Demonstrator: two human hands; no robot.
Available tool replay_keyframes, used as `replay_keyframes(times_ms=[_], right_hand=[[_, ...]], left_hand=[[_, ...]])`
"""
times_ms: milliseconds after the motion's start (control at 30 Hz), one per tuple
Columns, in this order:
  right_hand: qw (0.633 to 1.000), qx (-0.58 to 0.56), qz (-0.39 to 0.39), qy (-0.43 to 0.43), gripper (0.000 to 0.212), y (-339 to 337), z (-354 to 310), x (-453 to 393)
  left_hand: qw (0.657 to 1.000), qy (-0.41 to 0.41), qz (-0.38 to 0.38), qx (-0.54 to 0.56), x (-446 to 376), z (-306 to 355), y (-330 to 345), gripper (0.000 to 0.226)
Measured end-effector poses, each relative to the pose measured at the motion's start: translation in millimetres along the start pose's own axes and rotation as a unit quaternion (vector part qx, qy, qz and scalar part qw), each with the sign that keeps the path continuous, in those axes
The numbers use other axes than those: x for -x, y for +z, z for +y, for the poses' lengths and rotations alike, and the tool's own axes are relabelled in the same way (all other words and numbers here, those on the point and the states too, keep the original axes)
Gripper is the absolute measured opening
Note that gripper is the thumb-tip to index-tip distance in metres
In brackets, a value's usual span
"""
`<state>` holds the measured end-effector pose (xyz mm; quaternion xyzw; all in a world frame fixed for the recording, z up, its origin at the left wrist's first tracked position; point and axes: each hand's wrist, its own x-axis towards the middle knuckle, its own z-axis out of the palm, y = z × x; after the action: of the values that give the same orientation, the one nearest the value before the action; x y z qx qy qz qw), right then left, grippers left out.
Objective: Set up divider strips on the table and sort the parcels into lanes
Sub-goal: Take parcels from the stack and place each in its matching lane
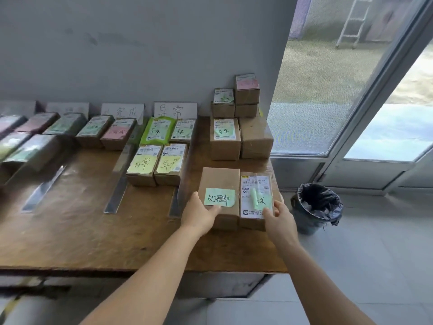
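Left hand (pixel 199 213) grips near-left corner of plain box (pixel 219 181), thumb on top beside its green note (pixel 219 197). Right hand (pixel 277 216) grips near-right corner of labelled box (pixel 256 184); boxes touch on table (pixel 93 231). Past fingertips: box stacks (pixel 236 127). Left of fingers: divider strips (pixel 119 184), sorted parcels (pixel 157 163), wall signs (pixel 175 109).

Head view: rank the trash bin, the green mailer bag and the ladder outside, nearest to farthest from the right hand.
From the right hand:
1. Trash bin, on the floor just to its right.
2. Green mailer bag, back left on the table, in a lane.
3. Ladder, outside beyond the glass, far back right.
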<state>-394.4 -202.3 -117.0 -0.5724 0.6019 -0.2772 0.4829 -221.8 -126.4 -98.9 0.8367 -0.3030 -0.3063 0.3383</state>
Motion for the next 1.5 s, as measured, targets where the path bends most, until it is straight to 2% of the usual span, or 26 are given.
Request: replay_keyframes(times_ms=[300, 433, 600, 700, 967, 1133, 1233, 1500], right_hand=[[0.992, -0.095, 0.019, -0.086, 0.04, -21.6, -42.3, -10.2], [0.982, -0.153, -0.008, -0.114, 0.041, -20.1, -70.0, -9.1], [0.965, -0.215, -0.049, -0.141, 0.034, -4.8, -98.8, 0.1], [0.96, -0.228, -0.061, -0.151, 0.027, 11.4, -110.8, 4.7], [0.951, -0.212, -0.111, -0.196, 0.02, 90.3, -142.9, 42.8], [0.953, -0.189, -0.119, -0.205, 0.023, 154.9, -166.5, 81.0], [0.952, -0.186, -0.121, -0.21, 0.026, 193.0, -178.7, 105.4], [0.947, -0.214, -0.121, -0.207, 0.02, 272.9, -210.1, 152.6]], left_hand=[[0.983, 0.129, 0.077, 0.101, 15.6, 24.2, -26.8, 0.076], [0.969, 0.161, 0.111, 0.153, 19.3, 34.7, -51.2, 0.076], [0.958, 0.177, 0.1, 0.204, 21.7, 31.6, -89.0, 0.074], [0.946, 0.187, 0.096, 0.245, 25.5, 25.8, -112.7, 0.065], [0.928, 0.159, 0.119, 0.316, 30.7, -26.2, -194.6, 0.064], [0.918, 0.161, 0.152, 0.328, 34.1, -71.8, -260.5, 0.043], [0.916, 0.158, 0.164, 0.33, 37.5, -96.1, -300.2, 0.039], [0.906, 0.139, 0.127, 0.379, 30.9, -139.8, -386.9, 0.028]])
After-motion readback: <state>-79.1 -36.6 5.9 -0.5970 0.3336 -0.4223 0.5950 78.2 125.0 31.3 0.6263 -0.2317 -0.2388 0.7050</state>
